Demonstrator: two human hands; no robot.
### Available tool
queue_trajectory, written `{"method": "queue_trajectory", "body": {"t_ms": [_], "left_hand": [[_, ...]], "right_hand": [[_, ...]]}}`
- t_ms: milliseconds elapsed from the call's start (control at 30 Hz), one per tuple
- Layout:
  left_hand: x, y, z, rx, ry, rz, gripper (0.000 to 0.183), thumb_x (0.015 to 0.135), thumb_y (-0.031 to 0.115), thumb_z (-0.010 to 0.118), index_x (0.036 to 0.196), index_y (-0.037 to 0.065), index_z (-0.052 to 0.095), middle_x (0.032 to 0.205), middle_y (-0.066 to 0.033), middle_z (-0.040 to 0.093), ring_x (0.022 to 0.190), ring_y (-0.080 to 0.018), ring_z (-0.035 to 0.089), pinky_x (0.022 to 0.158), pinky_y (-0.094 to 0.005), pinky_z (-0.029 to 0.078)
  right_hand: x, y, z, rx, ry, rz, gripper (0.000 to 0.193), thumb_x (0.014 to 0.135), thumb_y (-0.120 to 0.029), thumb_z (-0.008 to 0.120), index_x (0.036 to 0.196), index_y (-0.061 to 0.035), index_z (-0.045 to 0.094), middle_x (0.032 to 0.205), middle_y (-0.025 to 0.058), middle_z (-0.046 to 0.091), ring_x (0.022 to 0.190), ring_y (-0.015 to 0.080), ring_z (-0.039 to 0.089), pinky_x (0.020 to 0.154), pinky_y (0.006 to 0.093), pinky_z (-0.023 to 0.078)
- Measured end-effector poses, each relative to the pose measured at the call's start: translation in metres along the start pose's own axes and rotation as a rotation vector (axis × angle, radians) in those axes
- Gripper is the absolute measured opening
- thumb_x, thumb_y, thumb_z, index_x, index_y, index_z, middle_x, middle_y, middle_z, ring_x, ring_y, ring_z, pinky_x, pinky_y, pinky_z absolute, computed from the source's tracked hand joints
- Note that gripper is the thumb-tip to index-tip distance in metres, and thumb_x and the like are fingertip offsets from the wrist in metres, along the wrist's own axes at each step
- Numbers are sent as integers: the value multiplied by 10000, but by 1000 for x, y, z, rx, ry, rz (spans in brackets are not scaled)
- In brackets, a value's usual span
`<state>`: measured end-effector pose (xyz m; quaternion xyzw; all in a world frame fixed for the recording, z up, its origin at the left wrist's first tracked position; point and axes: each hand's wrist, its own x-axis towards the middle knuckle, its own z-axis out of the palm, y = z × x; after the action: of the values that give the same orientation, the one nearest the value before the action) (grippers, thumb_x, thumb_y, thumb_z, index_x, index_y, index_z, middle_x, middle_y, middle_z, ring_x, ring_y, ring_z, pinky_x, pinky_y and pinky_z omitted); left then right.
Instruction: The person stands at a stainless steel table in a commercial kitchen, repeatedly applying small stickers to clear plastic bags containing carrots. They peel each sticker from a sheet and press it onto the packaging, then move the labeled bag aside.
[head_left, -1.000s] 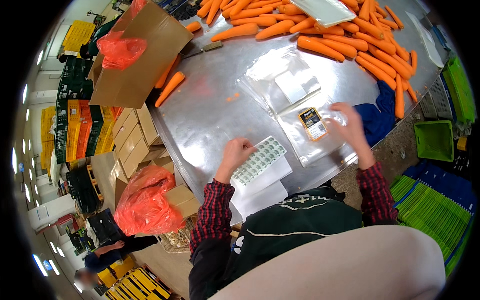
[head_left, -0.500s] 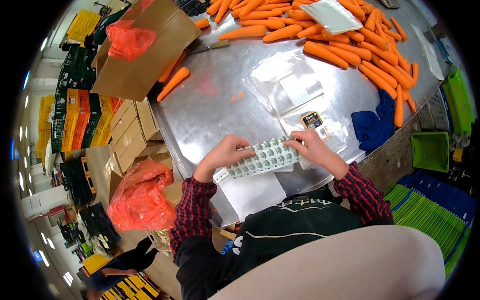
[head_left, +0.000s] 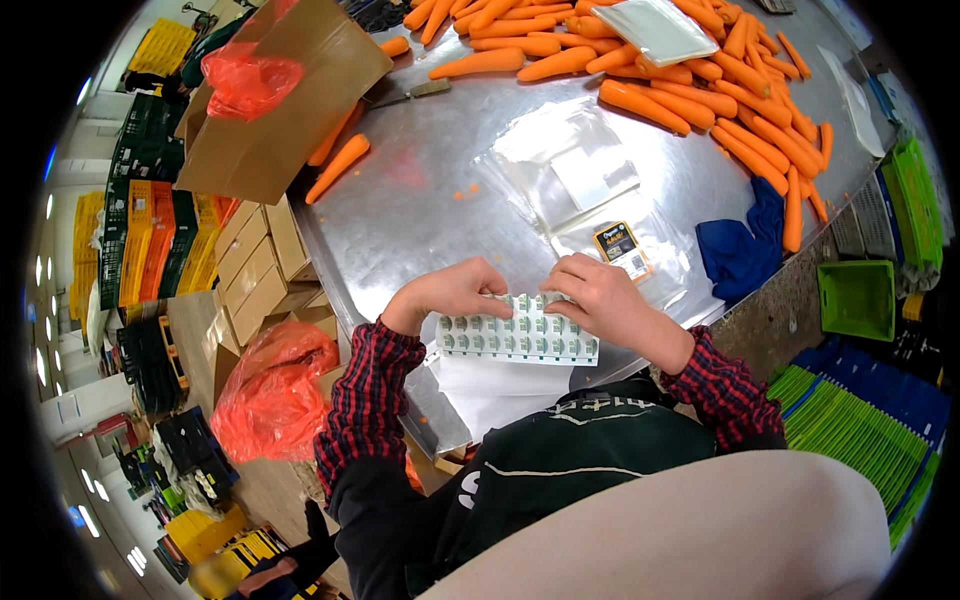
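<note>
A sheet of small green-and-white stickers (head_left: 515, 338) is held up at the near edge of the metal table. My left hand (head_left: 452, 292) is closed, thumb and fingers pinching the sheet's upper edge near its middle. Close beside it, my right hand (head_left: 607, 300) grips the same edge, fingertips bent around a sticker spot. Below the sheet lie plain white papers (head_left: 500, 388). Just beyond my hands, clear plastic bags (head_left: 590, 175) lie flat, one bearing a dark label (head_left: 618, 245).
Loose carrots (head_left: 655, 105) cover the table's far right, with a stack of clear bags (head_left: 655, 30) on them. A blue cloth (head_left: 742, 250) lies at the right edge. A knife (head_left: 425, 90) rests near a cardboard box (head_left: 285, 105). Green crates (head_left: 857, 300) stand right; a red plastic bag (head_left: 275, 390) sits left.
The sticker sheet has turned from slanted to nearly level and now hangs below my fingers. My right hand has moved left, closer to my left hand, along its upper edge.
</note>
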<state>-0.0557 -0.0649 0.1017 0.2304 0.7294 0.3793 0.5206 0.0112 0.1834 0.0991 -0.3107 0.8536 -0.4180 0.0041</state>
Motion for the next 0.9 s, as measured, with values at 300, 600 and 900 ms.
{"method": "queue_trajectory", "body": {"t_ms": [300, 600, 900], "left_hand": [[17, -15, -1, -69, -81, -45, 246, 833, 211, 726, 780, -25, 679, 575, 21, 540, 527, -47, 460, 468, -253, 363], [21, -92, 22, 247, 339, -99, 322, 701, 182, 806, 946, 11, 685, 879, -107, 703, 801, -228, 677, 722, -331, 523], [147, -3, 108, 285, 763, 259, 268, 692, 200, 796, 867, 52, 657, 909, -77, 626, 919, -262, 608, 755, -372, 503]], "right_hand": [[-15, 8, 16, -170, 31, -98, 121, 716, -96, 685, 807, -62, 612, 789, 55, 569, 744, 225, 601, 595, 329, 484], [-71, 89, 7, 617, 483, 744, 70, 855, -83, 670, 849, -14, 681, 750, -10, 656, 648, 36, 569, 550, 216, 452], [-79, 162, 25, 65, 359, 855, 187, 784, -137, 747, 779, 29, 663, 633, 57, 653, 560, 90, 587, 533, 249, 456]]}}
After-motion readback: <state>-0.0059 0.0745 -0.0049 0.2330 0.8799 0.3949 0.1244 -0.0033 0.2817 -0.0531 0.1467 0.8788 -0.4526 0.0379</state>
